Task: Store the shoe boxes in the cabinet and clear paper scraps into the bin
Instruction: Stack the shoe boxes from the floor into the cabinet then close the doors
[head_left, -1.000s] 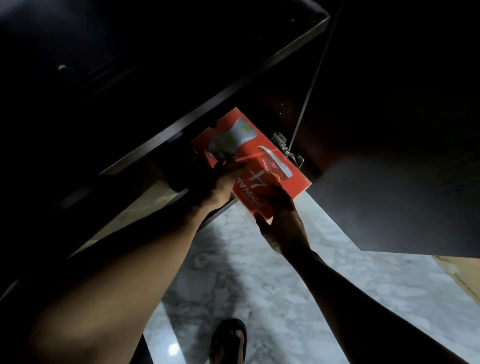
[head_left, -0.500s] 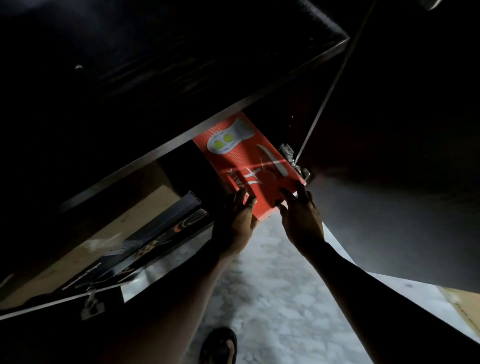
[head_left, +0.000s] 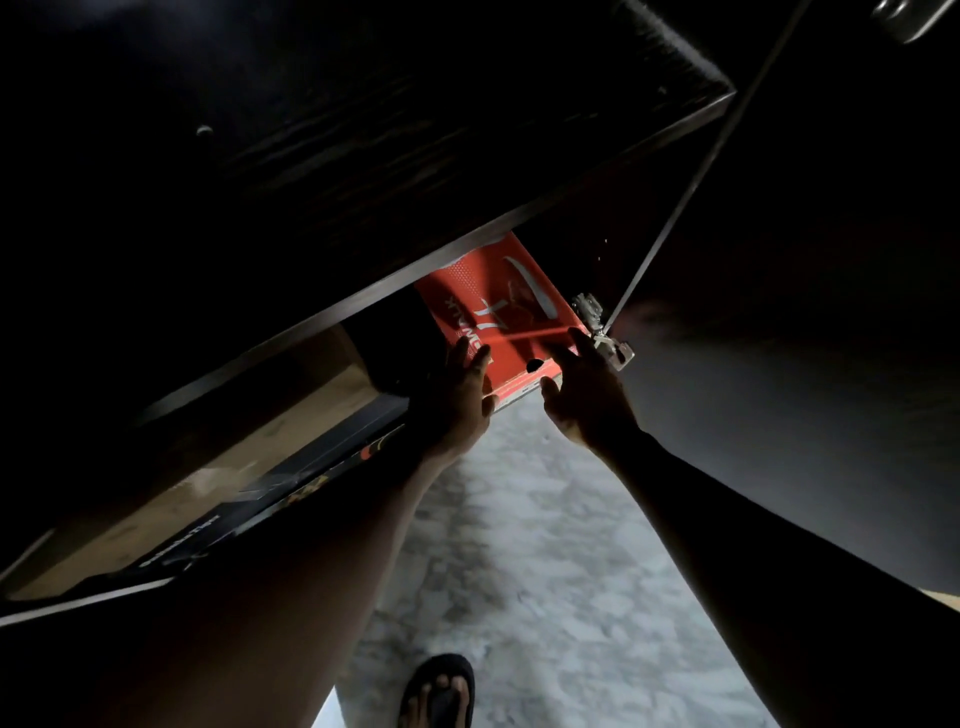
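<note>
A sandalled foot (head_left: 437, 688) stands on a pale marble floor (head_left: 545, 545) at the near edge of this dim, downward view. Two bare forearms reach away from the viewer towards a dark cabinet (head_left: 363, 297). The left hand (head_left: 457, 397) lies with its fingers straight and together against the near left end of a red shoe box (head_left: 498, 317). The right hand (head_left: 587, 402) is spread loosely, its fingertips touching the box's near right corner and its thumb by the lower edge; neither hand curls round the box. The red shoe box, printed with white lettering and a shoe picture, sits flat inside the cabinet opening at the right. Its far end is hidden under the dark panel above and its near end shows at the front. A metal hinge (head_left: 602, 330) sits just right of the box, touching the open cabinet door (head_left: 779, 389), which fills the right side. To the left, in the same opening, a flat black shoe box (head_left: 291, 483) with lettering lies beside a tan panel (head_left: 234, 447). Beyond that, the cabinet is in deep shadow.
</note>
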